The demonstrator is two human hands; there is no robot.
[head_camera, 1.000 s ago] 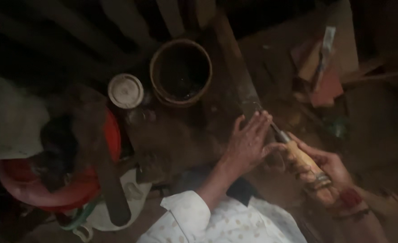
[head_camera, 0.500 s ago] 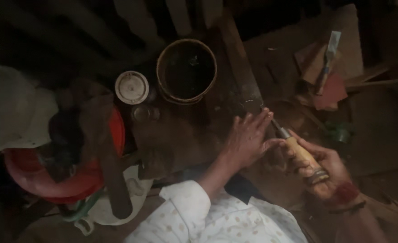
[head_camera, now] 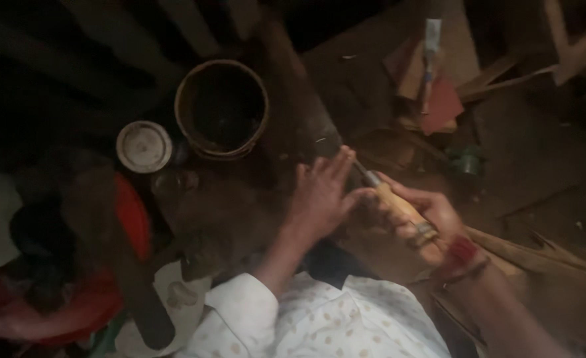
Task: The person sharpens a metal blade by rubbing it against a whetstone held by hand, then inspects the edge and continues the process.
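The right hand [head_camera: 432, 222] is closed around the pale wooden handle of a chisel [head_camera: 389, 202], whose metal shank points up and left toward a long dark wooden plank [head_camera: 306, 99] lying on the worktop [head_camera: 518, 152]. The left hand [head_camera: 319, 195] lies open and flat, fingers spread, pressing on the wood right beside the chisel's tip; whether the tip touches those fingers cannot be told in the dim light.

The main risk, as I judge it, is that closeness: if the chisel slips or jumps forward, the edge could run into the left fingers resting in its path. The poor light makes the cutting line hard to see, and the loose scraps [head_camera: 438, 99] lying around could let the work shift.

Counted: one chisel, two hands, one round dark bucket [head_camera: 221, 109] standing upright, one small round tin lid [head_camera: 144, 146] just left of it, one red basin [head_camera: 130, 219] at the left edge, one red bracelet [head_camera: 462, 252] on the right wrist.
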